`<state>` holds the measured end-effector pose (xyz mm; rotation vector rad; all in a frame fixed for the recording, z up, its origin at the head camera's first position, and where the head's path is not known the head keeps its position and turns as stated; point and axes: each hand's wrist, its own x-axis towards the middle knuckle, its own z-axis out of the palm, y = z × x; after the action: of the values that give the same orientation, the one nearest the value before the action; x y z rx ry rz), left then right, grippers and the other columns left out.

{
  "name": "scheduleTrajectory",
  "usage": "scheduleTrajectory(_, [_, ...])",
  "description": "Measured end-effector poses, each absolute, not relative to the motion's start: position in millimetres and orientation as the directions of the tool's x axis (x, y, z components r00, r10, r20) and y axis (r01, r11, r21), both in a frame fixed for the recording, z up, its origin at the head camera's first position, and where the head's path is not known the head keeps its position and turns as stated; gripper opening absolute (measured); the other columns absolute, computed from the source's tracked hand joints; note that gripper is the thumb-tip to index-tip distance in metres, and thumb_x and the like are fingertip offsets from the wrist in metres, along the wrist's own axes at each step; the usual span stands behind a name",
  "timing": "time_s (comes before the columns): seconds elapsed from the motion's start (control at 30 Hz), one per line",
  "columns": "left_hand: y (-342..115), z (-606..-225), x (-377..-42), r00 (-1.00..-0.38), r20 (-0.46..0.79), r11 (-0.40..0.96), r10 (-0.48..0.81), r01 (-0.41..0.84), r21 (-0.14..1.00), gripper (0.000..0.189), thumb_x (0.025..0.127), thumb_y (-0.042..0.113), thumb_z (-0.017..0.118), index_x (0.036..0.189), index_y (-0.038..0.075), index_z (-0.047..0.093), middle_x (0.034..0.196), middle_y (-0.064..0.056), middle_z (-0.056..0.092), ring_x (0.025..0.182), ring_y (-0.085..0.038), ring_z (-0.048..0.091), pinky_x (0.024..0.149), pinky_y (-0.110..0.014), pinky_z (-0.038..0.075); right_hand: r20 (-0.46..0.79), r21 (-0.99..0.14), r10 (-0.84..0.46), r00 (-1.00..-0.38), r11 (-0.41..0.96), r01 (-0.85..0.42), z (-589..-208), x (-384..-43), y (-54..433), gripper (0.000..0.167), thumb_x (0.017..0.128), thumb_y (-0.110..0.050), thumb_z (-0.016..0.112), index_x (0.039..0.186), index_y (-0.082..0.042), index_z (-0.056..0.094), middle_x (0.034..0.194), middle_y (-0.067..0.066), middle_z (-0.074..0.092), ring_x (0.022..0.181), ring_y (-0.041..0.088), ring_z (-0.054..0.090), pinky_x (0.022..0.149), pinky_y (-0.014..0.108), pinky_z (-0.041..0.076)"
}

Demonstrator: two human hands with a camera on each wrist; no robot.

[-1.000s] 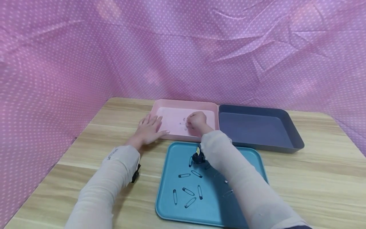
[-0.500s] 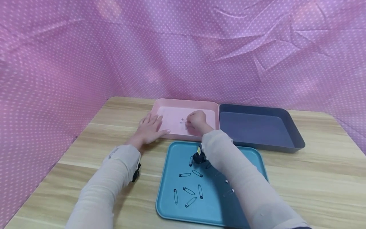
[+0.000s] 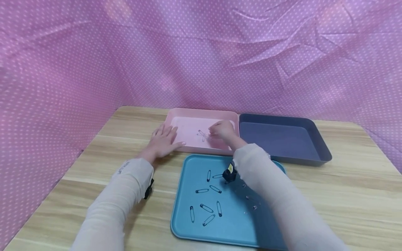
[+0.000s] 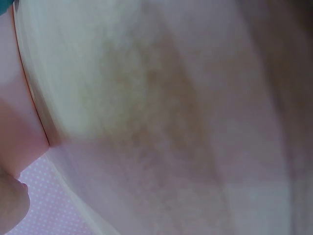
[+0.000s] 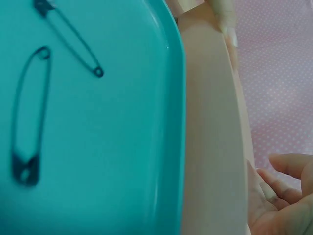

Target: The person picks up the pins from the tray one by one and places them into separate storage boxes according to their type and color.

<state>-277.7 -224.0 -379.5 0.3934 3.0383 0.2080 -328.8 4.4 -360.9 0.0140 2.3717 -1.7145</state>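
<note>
My left hand (image 3: 162, 142) rests with spread fingers on the left front corner of the pink tray (image 3: 201, 112). Inside that tray, silver-looking safety pins (image 3: 202, 135) lie in a small pile. My right hand (image 3: 223, 130) hovers over the tray just right of the pile, its fingers loosely bent. In the right wrist view the thumb (image 5: 288, 164) stands apart from the fingers, and nothing shows between them. Several black safety pins (image 3: 206, 208) are scattered on the left part of the teal tray (image 3: 207, 236). Smaller silver pins (image 3: 254, 207) lie farther right, partly under the right forearm's shadow.
A dark grey tray (image 3: 276, 139) stands against the pink tray's right side. Both sit behind the teal tray on the wooden table (image 3: 355, 195). A pink dotted cloth (image 3: 201, 62) hangs behind and at the sides. The right sleeve covers part of the teal tray.
My right hand has drawn slightly right, away from the pins in the pink tray, leaving them more exposed. The right forearm also shifted right, uncovering more pins on the teal tray. The left hand stayed.
</note>
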Motion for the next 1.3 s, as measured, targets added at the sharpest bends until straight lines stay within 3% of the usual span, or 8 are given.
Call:
scheduleTrajectory(0.2, [-224.7,-380.0,-279.1,-0.965,-0.052,0.959,0.255,0.246,0.138,0.08,0.083,0.062,0.026,0.138,0.006,0.013,0.142,-0.015,0.009,0.127,-0.034,-0.007,0.1,-0.049,-0.001,-0.198,-0.952,-0.174,-0.965,0.268,0.147,-349.5,-318.1,15.9,0.023,0.082,-0.002,0.054,0.101,0.012,0.055,0.096,0.026,0.058,0.084,0.031,0.06,0.066,0.03,0.05])
scheduleTrajectory(0.43, [-226.2,-382.5,-278.3,-0.97,-0.06,0.963,0.235,0.225,0.148,0.079,0.083,0.061,0.027,0.138,0.007,0.012,0.142,-0.015,0.009,0.128,-0.033,-0.007,0.1,-0.048,-0.002,-0.19,-0.925,-0.21,-0.959,0.366,0.103,-342.5,-303.4,31.1,0.022,0.084,-0.01,0.054,0.1,0.005,0.058,0.095,0.019,0.06,0.08,0.024,0.061,0.066,0.029,0.05])
scheduleTrajectory(0.9, [-225.4,-383.3,-276.1,-0.97,-0.045,0.961,0.237,0.228,0.155,0.079,0.083,0.061,0.028,0.138,0.007,0.013,0.142,-0.015,0.01,0.127,-0.034,-0.006,0.1,-0.048,-0.001,-0.233,-0.885,-0.225,-0.946,0.453,0.11,-335.2,-266.3,65.6,0.021,0.083,-0.012,0.055,0.097,0.003,0.06,0.092,0.016,0.061,0.076,0.021,0.062,0.07,0.034,0.049])
scheduleTrajectory(1.3, [-221.7,-379.8,-274.4,-0.969,-0.04,0.958,0.242,0.233,0.166,0.078,0.084,0.059,0.03,0.138,0.006,0.014,0.142,-0.015,0.01,0.127,-0.035,-0.007,0.099,-0.049,-0.002,-0.18,-0.906,-0.343,-0.922,0.422,0.02,-339.9,-235.2,102.1,0.026,0.083,-0.015,0.058,0.098,0.007,0.058,0.087,0.015,0.063,0.08,0.024,0.061,0.071,0.033,0.049])
